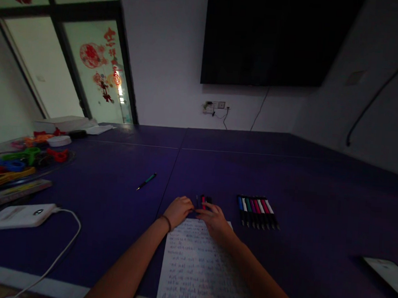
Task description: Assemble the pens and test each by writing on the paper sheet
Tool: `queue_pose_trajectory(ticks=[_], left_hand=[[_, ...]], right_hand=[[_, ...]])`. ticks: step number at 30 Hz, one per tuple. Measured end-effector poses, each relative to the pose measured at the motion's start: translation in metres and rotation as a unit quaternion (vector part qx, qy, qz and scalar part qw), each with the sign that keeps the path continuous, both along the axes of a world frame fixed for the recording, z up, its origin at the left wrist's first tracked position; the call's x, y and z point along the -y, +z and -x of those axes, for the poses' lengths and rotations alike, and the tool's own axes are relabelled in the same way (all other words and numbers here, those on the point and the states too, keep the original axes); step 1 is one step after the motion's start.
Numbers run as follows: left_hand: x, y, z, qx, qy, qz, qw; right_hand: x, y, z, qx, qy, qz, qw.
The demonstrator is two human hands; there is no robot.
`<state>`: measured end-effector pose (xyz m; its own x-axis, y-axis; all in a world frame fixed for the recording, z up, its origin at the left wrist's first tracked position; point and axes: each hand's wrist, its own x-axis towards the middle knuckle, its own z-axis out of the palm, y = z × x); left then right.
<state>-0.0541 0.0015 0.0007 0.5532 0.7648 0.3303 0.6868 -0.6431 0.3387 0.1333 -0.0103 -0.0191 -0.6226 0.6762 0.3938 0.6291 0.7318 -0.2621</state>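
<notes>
My left hand (179, 210) rests at the top edge of a handwritten sheet of paper (194, 277), its fingers curled together. Just across from it, my right hand (217, 220) reaches over the paper's top right corner, thumb and fingers drawn in toward the left fingertips. Whatever lies between the fingertips is too small and dark to make out. Right beyond the fingers are a pink pen or pen part (203, 200) and a black piece (209, 200), partly hidden by my right hand. To the right, several colored pens (256, 212) with black grips lie side by side in a row.
A teal and black pen (146, 181) lies alone on the purple table (109, 234). On the left are a white power bank (21, 216) with a cable and colorful scissors-like items (15, 162). At right lies a phone-like device (389, 274). A TV (266, 39) hangs ahead.
</notes>
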Motion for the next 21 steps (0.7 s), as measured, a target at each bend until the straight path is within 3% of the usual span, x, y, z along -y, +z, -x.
queue_pose_trajectory(ticks=[6,13,18,21], left_hand=[[0.008,0.004,-0.006,0.060,-0.034,-0.013,0.998],[0.018,0.001,-0.018,0.085,-0.048,-0.028,0.995],[0.011,0.001,-0.008,-0.022,-0.073,-0.043,0.996],[0.008,0.005,-0.003,-0.109,-0.058,-0.056,0.991]], right_hand=[[0.005,0.010,0.000,-0.135,-0.051,-0.004,0.990],[0.009,0.014,0.001,-0.169,-0.080,-0.005,0.982],[0.007,0.014,-0.003,-0.207,-0.134,-0.027,0.969],[0.007,0.014,-0.003,-0.233,-0.131,-0.027,0.963]])
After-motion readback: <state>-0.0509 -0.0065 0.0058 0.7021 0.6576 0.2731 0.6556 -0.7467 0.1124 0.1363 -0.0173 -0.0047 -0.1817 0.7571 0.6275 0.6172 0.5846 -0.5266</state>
